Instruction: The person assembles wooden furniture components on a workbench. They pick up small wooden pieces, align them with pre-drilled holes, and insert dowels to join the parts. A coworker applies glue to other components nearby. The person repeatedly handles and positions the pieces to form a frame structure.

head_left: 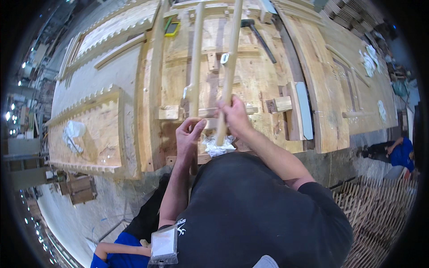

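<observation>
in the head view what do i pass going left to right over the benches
crumpled white wrap, yellow-edged gadget, left wooden rod, right wooden rod, black hammer, large pale blue strip, white rags

Poles (196, 53) over workbench (174, 67), hammer (262, 41) right, cloth (218, 148) at near edge

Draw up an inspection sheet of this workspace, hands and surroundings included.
Surface: wooden bench with blocks and rails.
Work pieces: left wooden pole and right wooden pole, lying lengthwise, apart.
Clutter: black hammer, yellow-edged item, crumpled white material at the near edge.
Hands: right hand grips the right wooden pole; left hand is at the left wooden pole, grip unclear.
Cables: nothing seen.
Surroundings: wooden slats lower right; people in blue at lower left and far right.
</observation>
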`<state>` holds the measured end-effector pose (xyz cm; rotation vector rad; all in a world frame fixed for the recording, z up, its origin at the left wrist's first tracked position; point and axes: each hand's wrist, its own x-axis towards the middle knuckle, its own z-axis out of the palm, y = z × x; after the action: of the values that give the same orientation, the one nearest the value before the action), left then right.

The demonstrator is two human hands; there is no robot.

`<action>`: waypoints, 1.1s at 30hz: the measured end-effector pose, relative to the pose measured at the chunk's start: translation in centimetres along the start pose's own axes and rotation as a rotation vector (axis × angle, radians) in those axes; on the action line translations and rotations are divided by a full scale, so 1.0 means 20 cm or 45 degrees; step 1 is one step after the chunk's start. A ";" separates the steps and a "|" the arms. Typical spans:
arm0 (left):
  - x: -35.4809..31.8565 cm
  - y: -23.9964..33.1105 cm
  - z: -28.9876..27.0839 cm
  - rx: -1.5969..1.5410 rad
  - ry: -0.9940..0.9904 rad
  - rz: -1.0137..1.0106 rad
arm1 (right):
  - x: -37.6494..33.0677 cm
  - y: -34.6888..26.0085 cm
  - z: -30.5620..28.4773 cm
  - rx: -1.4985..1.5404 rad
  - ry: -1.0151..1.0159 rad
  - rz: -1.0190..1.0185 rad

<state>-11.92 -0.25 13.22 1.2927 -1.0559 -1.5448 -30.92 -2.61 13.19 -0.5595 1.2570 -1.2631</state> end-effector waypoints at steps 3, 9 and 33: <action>0.07 -0.27 -0.13 0.378 0.140 0.209 | 0.11 -0.03 -0.39 -0.076 0.234 0.026; -0.01 -0.38 -0.18 0.846 0.298 0.292 | -0.12 0.10 -0.82 -0.123 0.219 0.104; 0.04 -0.47 -0.31 0.390 0.217 -0.221 | -0.25 0.27 -1.06 -1.606 0.456 -0.320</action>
<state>-6.58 1.10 3.37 1.7335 -1.1246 -1.4038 -47.17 9.88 4.11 -1.4459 2.3079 -0.6229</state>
